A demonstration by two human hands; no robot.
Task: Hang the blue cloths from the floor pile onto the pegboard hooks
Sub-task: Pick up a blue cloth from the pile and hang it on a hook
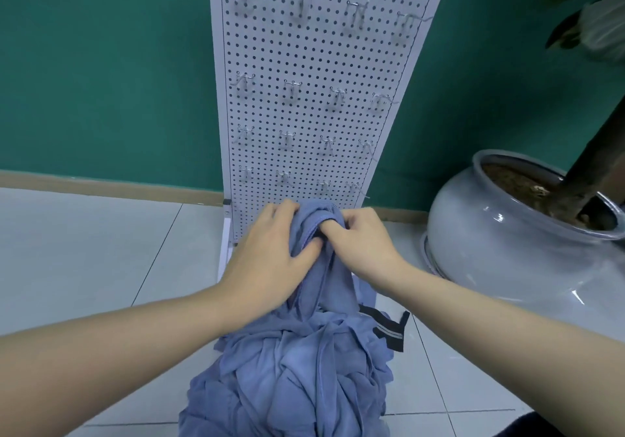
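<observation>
Blue cloths lie heaped in a pile (pixel 297 379) on the floor (pixel 101 250), crumpled and soft. Both hands grip one cloth (pixel 321 267) lifted from it, left hand (pixel 270 260) and right hand (pixel 362 244) bunching its top edge, the rest trailing down. It hangs just before the pegboard (pixel 314 64); the nearest bare hooks (pixel 284 176) sit directly above, so the move is likely upward.

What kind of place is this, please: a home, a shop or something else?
Probably an indoor room set up for a hanging exercise; home or shop I cannot tell. A white pegboard with bare hooks stands against a green wall, beside a large potted plant on a tiled floor.
</observation>
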